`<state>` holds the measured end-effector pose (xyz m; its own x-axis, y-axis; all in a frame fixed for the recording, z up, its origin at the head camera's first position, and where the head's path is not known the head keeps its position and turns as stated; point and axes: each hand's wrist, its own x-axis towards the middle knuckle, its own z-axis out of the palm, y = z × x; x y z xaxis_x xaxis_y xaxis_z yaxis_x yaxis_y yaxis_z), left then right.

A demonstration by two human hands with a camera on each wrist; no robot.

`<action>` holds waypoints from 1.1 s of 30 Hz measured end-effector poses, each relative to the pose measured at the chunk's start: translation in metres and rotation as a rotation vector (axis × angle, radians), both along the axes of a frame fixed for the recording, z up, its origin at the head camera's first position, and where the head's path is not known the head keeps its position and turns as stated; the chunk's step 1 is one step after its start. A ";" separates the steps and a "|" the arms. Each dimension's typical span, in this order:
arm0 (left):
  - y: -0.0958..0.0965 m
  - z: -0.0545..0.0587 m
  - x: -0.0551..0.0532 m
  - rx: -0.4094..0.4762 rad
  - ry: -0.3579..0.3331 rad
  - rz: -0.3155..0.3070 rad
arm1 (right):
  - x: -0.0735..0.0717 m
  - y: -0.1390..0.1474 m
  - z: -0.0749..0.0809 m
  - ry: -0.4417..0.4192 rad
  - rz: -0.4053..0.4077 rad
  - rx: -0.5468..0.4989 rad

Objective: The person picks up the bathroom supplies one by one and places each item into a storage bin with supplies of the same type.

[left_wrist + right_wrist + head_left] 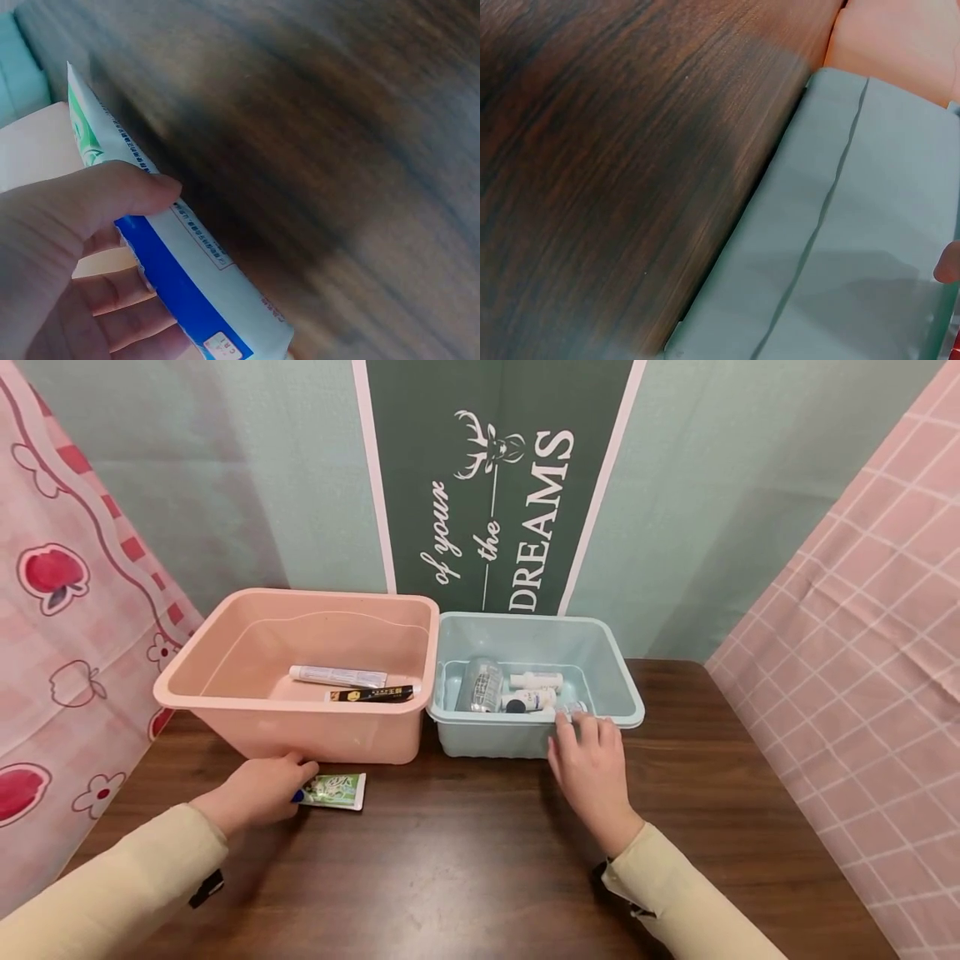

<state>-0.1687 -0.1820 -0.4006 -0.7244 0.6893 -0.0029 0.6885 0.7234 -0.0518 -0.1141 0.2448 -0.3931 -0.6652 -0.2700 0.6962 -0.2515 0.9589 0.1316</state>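
My left hand (262, 789) holds a green and white squeeze tube with a blue end (333, 791), just in front of the pink bin (330, 731). In the left wrist view, the thumb lies across the tube (202, 247), with the fingers beneath it. My right hand (596, 768) is at the front rim of the light blue bin (487, 739), fingertips reaching over it. A small clear bottle (572, 707) lies by those fingertips; whether they grip it is hidden. The right wrist view shows only a fingertip (949, 264) by the bin's rim.
Inside the pink bin lie a white tube (337, 677) and a black and gold tube (373, 694). A clear bottle (481, 685) and white bottles (536, 681) lie in the blue bin. The bins stand side by side on a dark wooden table (450, 860), before a hanging curtain (675, 485).
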 end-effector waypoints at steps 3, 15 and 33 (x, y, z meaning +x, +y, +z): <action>-0.001 0.006 -0.002 0.018 0.022 -0.008 | 0.000 0.001 0.000 -0.006 -0.006 0.005; 0.000 0.047 0.000 0.028 0.058 -0.025 | -0.002 -0.001 -0.001 -0.013 -0.006 0.005; 0.001 0.097 0.014 0.042 0.181 -0.116 | 0.000 -0.001 0.000 -0.013 -0.010 0.001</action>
<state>-0.1548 -0.1810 -0.3032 -0.6266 0.7647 0.1505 0.7493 0.6442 -0.1534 -0.1145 0.2437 -0.3929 -0.6767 -0.2642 0.6872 -0.2438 0.9611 0.1294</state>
